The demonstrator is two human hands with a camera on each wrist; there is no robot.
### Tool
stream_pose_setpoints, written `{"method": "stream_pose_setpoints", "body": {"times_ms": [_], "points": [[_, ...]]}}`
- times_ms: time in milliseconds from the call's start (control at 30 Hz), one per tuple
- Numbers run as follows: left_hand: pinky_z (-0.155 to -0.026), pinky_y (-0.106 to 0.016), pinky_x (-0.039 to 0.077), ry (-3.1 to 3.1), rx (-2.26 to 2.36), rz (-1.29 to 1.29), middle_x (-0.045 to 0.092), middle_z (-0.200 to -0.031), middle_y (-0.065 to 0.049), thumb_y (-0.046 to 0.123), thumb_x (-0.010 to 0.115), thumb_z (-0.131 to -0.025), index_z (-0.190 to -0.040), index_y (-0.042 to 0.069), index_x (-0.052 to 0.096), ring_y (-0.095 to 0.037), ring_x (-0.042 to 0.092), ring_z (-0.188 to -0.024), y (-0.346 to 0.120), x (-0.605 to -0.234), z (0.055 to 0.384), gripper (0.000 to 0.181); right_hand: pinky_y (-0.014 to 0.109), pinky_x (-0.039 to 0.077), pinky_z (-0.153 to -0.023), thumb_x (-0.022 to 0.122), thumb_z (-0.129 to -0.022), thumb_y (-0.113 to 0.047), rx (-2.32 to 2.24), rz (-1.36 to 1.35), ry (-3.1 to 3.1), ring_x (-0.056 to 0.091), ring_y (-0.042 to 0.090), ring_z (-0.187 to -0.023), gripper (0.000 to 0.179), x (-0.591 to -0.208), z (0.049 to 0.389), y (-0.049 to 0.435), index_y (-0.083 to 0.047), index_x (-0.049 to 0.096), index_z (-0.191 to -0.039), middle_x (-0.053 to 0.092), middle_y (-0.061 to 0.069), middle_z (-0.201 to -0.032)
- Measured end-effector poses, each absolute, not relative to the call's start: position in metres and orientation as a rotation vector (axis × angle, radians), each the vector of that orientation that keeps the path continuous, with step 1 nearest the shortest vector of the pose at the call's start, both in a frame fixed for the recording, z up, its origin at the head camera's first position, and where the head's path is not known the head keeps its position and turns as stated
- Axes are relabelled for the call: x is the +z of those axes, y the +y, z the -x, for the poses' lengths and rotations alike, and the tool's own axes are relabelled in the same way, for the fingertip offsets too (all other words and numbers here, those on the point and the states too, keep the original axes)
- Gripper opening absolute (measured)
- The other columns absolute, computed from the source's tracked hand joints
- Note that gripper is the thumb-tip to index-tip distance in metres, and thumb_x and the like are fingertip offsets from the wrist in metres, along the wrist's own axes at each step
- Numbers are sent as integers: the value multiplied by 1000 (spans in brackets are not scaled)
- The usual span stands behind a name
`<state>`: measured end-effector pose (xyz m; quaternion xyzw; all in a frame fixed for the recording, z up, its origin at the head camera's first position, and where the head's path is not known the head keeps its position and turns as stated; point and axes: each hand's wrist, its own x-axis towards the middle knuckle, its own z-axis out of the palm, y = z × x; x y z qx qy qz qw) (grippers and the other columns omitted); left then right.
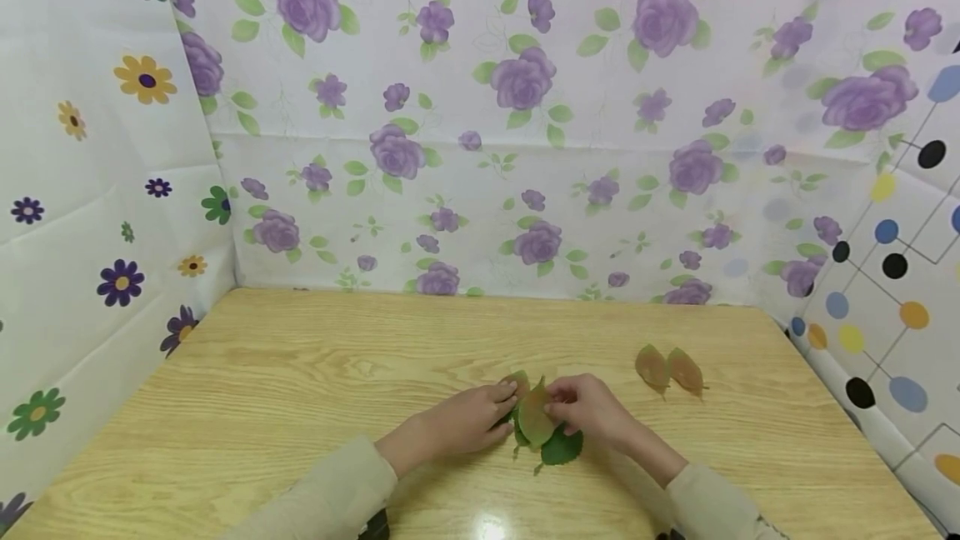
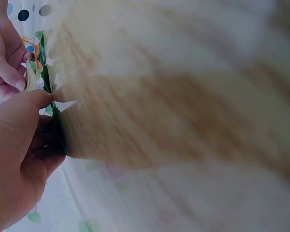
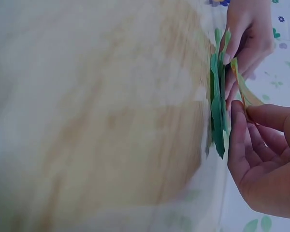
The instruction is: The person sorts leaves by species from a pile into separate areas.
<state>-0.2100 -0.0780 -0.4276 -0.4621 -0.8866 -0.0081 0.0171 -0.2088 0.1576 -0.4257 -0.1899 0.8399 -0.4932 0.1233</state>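
Between thumb and fingers my right hand [image 1: 596,413] pinches a yellow-green leaf with a reddish tint [image 1: 536,419]. The right wrist view shows this leaf [image 3: 249,93] raised on edge, above the green leaves [image 3: 217,104] on the table. My left hand [image 1: 467,421] lies to the left, its fingertips pressing on the leaves there. Part of a reddish-green leaf [image 1: 519,382] shows beyond those fingers. A dark green leaf with a toothed edge [image 1: 562,447] lies below the pinched one. The hands and the upper leaf partly hide the pile.
Two reddish-green leaves, a left one [image 1: 652,367] and a right one [image 1: 686,372], lie side by side farther right on the wooden table [image 1: 315,348]. A flowered cloth [image 1: 465,215] hangs behind the table's far edge, with patterned cloths at both sides.
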Motion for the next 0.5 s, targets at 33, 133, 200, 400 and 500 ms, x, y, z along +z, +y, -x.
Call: {"method": "stream_pose_setpoints", "body": {"times_ms": [33, 133, 200, 400, 500], "points": [[-106, -29, 37, -2755, -26, 1436, 42, -144, -21, 26, 50, -102, -137, -5, 48, -26, 42, -133, -78, -428, 210, 46, 31, 57, -59, 64, -91, -5, -1441, 548, 2455, 65, 19, -75, 28, -426, 210, 158, 10, 63, -115, 65, 7, -88], [-105, -29, 37, -2749, -26, 1436, 43, -143, -21, 26, 51, -102, -136, -5, 49, -26, 43, -132, -78, -428, 209, 46, 32, 56, -59, 66, -90, -5, -1442, 543, 2474, 65, 19, -73, 26, -427, 212, 159, 9, 63, -112, 66, 7, -87], [-105, -29, 37, -2746, -32, 1437, 43, -143, -21, 26, 51, -102, -136, -5, 50, -26, 43, -132, -79, -428, 209, 45, 31, 55, -58, 67, -89, -5, -1437, 542, 2499, 64, 18, -70, 23, -427, 214, 159, 7, 64, -108, 67, 6, -86], [-105, -30, 38, -2753, -35, 1431, 43, -143, -22, 26, 51, -102, -135, -5, 50, -27, 44, -131, -79, -429, 210, 45, 31, 55, -56, 68, -90, -8, -1448, 516, 2542, 62, 17, -67, 17, -426, 220, 162, 3, 66, -103, 66, 4, -84], [-105, -30, 37, -2757, -30, 1433, 43, -143, -22, 27, 50, -102, -135, -5, 50, -27, 43, -132, -78, -429, 210, 46, 32, 56, -58, 67, -91, -11, -1467, 507, 2554, 62, 19, -68, 17, -425, 225, 167, 2, 66, -103, 66, 5, -84]]}}
